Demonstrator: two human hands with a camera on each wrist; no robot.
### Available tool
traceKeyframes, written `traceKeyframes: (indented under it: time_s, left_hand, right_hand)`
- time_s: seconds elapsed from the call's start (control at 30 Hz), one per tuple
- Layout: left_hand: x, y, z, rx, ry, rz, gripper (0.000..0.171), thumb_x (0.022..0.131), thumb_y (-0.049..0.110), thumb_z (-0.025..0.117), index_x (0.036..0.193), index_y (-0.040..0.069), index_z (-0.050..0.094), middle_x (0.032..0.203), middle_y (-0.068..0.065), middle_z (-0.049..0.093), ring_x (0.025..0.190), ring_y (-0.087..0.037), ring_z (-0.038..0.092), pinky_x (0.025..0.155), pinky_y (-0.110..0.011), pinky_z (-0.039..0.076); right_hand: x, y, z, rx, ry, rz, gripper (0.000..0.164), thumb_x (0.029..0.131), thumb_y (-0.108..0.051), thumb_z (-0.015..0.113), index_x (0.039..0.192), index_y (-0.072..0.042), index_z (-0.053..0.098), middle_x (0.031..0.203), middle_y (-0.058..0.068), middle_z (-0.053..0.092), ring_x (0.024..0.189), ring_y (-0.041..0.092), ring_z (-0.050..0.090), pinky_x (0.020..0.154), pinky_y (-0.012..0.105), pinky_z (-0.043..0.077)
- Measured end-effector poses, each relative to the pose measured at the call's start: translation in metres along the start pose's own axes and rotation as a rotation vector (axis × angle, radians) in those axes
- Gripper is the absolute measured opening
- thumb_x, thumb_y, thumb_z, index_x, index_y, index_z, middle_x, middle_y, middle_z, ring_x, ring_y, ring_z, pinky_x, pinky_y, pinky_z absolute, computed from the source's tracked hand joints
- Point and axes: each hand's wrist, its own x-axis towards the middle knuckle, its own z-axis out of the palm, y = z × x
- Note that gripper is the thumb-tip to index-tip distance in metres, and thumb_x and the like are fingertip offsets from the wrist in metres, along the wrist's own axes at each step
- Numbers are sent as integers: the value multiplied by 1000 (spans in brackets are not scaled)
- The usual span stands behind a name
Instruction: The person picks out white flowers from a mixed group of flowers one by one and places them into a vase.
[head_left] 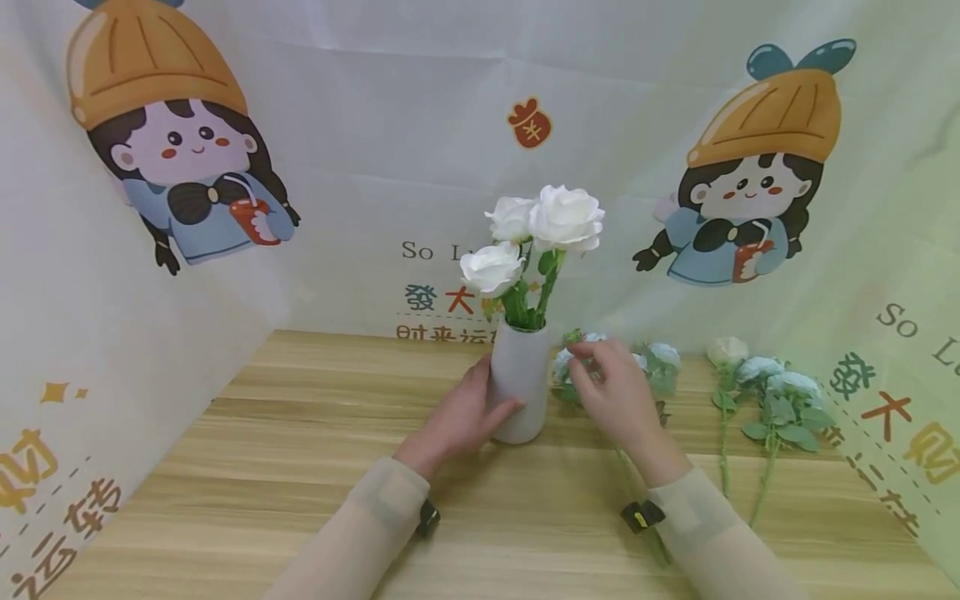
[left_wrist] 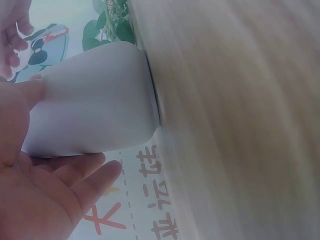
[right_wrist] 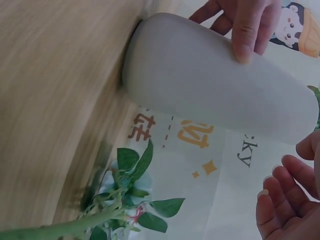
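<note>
**Head view: vase steadied, pale blue flower under the other hand**

Item 1, white vase (head_left: pixel 520 383). Stands upright on the wooden table (head_left: pixel 300 467), mid-scene, near the far backdrop (head_left: pixel 390 167). Holds three white roses (head_left: pixel 540 229) on green stems.

Item 2, my left hand (head_left: pixel 457 421). Thumb lies across the vase's near face and the fingers wrap its left side; in the left wrist view the fingers (left_wrist: pixel 75 185) lie loosely together under the body, so I read this as a light cradling hold rather than a hard squeeze.

Item 3, my right hand (head_left: pixel 618 392). Hovers just right of the vase over a bunch of pale blue flowers (head_left: pixel 652 362) lying on the table. Fingertips are bunched at a bud or leaf near the vase mouth; I cannot tell whether they actually pinch it. In the right wrist view the fingers (right_wrist: pixel 280 200) are curled and slightly apart, holding nothing I can see.

Item 4, second bunch of pale flowers (head_left: pixel 765 392), lying further right, well apart from both hands.

Handling note, my judgement: I would keep the left hand low on the vase so it cannot tip, take the stem (right_wrist: pixel 60 227) below the bloom rather than by its petals, and bring it in from above, clear of the roses already seated.
</note>
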Motion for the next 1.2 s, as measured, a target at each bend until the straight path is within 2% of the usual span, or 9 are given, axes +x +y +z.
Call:
traceKeyframes:
  time_s: [0.17,0.33,0.5,0.73,0.87,1.0,1.1,1.2]
  left_hand:
    - [-1,0,0,13,7,19,86,96,41,66,153,0,19,143,-22,40,123,-29,45,104,-45,42]
    - [-1,0,0,34,-2,10,86,96,44,65,154,0,18,143,-21,40,124,-28,45,105,-44,42]
    - [-1,1,-1,31,-10,1,86,96,43,65,154,1,17,145,-20,38,125,-27,44,106,-43,40]
    - [-1,-1,-2,21,-9,-4,86,96,43,65,154,1,17,145,-20,38,126,-26,43,107,-43,40]
    - [-1,0,-2,7,-4,-6,85,96,42,66,153,0,18,144,-20,39,125,-28,44,106,-44,40]
    - [-2,1,-3,-4,-16,-19,84,96,42,66,153,0,20,144,-20,40,124,-28,45,105,-45,41]
    - [-2,1,-3,-9,-21,-24,85,96,42,66,153,1,19,144,-19,40,124,-27,45,105,-44,41]
    - [-1,2,-3,-17,-21,-24,84,96,42,66,153,1,19,144,-18,40,124,-26,45,105,-44,41]
  right_hand:
    - [-7,20,0,-40,1,-5,17,96,-11,62,108,-3,69,100,7,61,82,16,58,62,37,56]
    - [-12,50,-8,-69,43,3,18,94,-7,61,108,2,68,99,12,63,79,20,58,62,39,52]
    - [-18,74,-28,-105,13,109,22,99,-10,56,113,4,65,106,19,60,85,29,56,63,45,50]
    - [-24,97,-69,-240,-32,244,30,103,-19,50,120,3,64,113,23,58,88,36,60,67,57,51]
    - [-32,113,-89,-303,-127,353,38,104,-21,44,126,5,59,118,27,55,97,43,54,71,62,48]
    - [-40,128,-102,-393,-270,500,47,102,-22,45,130,15,50,122,38,47,107,53,44,79,67,45]
    - [-43,134,-108,-460,-364,612,52,101,-27,47,121,21,51,117,45,45,103,57,44,74,67,48]
    - [-43,134,-113,-496,-447,713,58,102,-32,43,111,23,56,110,47,47,96,57,49,65,62,52]
